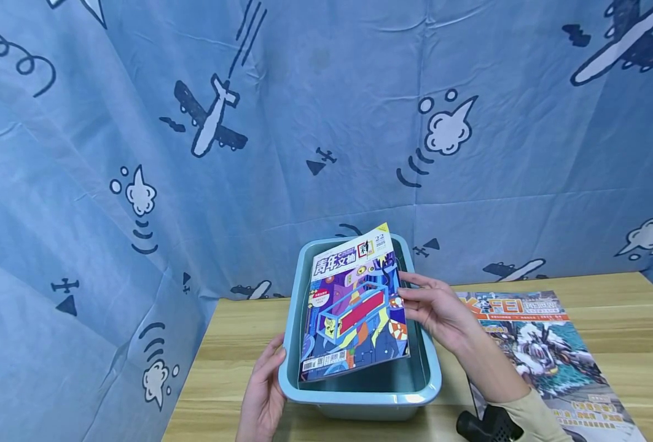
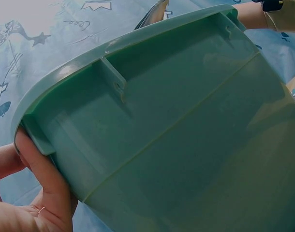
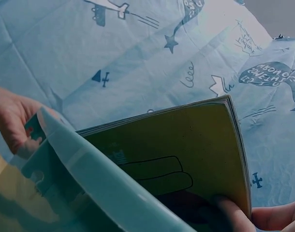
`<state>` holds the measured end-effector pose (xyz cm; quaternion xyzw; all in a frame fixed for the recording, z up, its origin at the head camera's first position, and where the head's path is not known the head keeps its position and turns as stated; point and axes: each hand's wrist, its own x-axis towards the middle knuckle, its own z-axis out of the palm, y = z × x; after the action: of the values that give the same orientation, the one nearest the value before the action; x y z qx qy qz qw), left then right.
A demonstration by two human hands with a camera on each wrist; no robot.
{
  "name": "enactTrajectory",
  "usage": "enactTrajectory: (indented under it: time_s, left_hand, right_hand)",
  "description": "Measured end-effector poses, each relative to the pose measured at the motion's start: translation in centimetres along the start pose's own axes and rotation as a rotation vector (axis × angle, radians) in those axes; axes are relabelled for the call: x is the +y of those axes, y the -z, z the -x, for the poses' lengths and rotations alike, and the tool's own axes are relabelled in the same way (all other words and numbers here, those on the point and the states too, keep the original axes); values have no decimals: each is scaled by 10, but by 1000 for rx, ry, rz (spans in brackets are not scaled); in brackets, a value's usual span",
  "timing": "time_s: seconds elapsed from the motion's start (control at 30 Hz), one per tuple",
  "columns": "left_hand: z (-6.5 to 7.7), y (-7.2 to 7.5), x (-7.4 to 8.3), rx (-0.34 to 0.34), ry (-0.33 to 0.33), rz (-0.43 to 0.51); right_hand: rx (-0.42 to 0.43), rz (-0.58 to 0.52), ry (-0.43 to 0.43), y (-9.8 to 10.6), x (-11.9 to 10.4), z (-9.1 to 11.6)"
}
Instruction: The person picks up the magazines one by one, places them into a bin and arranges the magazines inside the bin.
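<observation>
A magazine [image 1: 354,307] with a purple and blue cover leans inside a blue-green plastic basin [image 1: 304,393], its top corner rising past the far rim. My right hand [image 1: 431,307] pinches the magazine's right edge between thumb and fingers. In the right wrist view, the yellow-green back of the magazine [image 3: 200,140] shows above the basin's rim [image 3: 109,179], with fingertips at its lower corner. At the basin's front left corner, my left hand [image 1: 265,387] grips the rim. Seen in the left wrist view, its finger [image 2: 41,164] hooks up under the lip of the basin [image 2: 152,130].
Another magazine [image 1: 558,356], with a mechanical figure on its cover, lies flat on the wooden table [image 1: 226,344] to the right, partly under my right forearm. A blue curtain [image 1: 315,123] printed with planes hangs behind and to the left.
</observation>
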<state>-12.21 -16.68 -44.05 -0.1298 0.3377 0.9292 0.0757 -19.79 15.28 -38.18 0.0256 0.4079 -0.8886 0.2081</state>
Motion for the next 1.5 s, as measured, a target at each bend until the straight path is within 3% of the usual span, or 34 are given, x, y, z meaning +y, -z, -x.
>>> enactTrajectory:
  time_s: [1.0, 1.33, 1.5]
  left_hand:
    - [0, -1, 0, 4, 3, 8]
    - [2, 3, -1, -80, -20, 5]
    - [2, 2, -1, -66, -17, 11]
  right_hand:
    - [31, 49, -12, -9, 3, -2]
    - [-3, 28, -31, -10, 1, -2]
    - [-8, 32, -30, -10, 1, -2]
